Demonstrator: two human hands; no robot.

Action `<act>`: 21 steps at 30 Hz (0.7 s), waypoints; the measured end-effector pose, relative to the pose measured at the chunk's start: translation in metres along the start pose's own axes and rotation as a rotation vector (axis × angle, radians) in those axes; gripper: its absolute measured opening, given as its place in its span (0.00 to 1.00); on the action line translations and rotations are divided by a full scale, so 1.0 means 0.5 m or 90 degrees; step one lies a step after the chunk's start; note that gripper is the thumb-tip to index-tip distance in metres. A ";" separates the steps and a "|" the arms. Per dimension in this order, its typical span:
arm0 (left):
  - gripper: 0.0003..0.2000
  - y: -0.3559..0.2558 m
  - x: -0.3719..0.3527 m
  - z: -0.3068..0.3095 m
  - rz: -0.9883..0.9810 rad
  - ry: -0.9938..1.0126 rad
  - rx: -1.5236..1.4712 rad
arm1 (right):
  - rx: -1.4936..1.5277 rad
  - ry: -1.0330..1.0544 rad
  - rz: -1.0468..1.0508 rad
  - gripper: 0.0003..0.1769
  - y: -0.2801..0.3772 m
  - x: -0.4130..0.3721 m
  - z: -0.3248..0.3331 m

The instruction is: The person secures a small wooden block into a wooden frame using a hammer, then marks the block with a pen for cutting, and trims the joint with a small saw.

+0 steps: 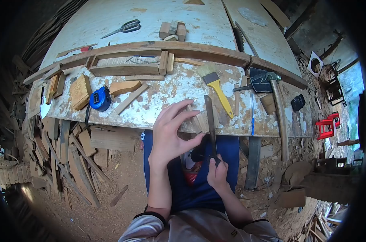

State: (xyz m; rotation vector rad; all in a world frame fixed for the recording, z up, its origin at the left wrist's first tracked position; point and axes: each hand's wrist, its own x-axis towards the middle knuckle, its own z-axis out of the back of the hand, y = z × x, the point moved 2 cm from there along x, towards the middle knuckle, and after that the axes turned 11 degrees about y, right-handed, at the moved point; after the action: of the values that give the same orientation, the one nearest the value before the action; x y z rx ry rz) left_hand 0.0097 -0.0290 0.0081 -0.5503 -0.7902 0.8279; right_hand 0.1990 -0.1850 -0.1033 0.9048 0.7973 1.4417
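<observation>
My left hand (171,129) curves its thumb and fingers around a small pale wooden block (200,122) at the front edge of the workbench (179,86). In my right hand (218,173) is the dark handle of a long, flat metal file (210,121). The file points away from me, and its blade overlaps the right side of the block in this view. To the right of the file lies a paintbrush (220,94) with a yellow handle. A thin wooden strip (131,99) rests to the left of my left hand.
On the bench are a blue tape measure (99,99), a hammer (276,109), a blue pen (252,117) and wood offcuts (81,92). A long wooden beam (207,51) crosses behind them. Scissors (126,27) lie farther back. Wood scraps (80,169) cover the floor at left.
</observation>
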 end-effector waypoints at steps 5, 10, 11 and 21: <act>0.29 0.001 -0.005 -0.004 -0.003 -0.018 0.015 | -0.012 0.005 0.001 0.08 0.000 0.007 0.000; 0.29 0.004 -0.008 -0.003 -0.011 -0.028 0.023 | -0.005 0.009 0.003 0.08 -0.002 0.008 0.000; 0.29 0.004 -0.009 -0.003 -0.010 -0.028 0.023 | -0.011 0.008 0.002 0.08 -0.002 0.008 0.000; 0.29 0.010 -0.010 -0.002 -0.011 -0.026 0.019 | -0.035 0.009 0.011 0.08 -0.009 0.006 0.001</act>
State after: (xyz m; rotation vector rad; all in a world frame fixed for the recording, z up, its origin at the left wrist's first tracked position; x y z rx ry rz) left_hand 0.0061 -0.0306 0.0020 -0.5000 -0.8177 0.8354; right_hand 0.2017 -0.1816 -0.1069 0.8622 0.7575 1.4797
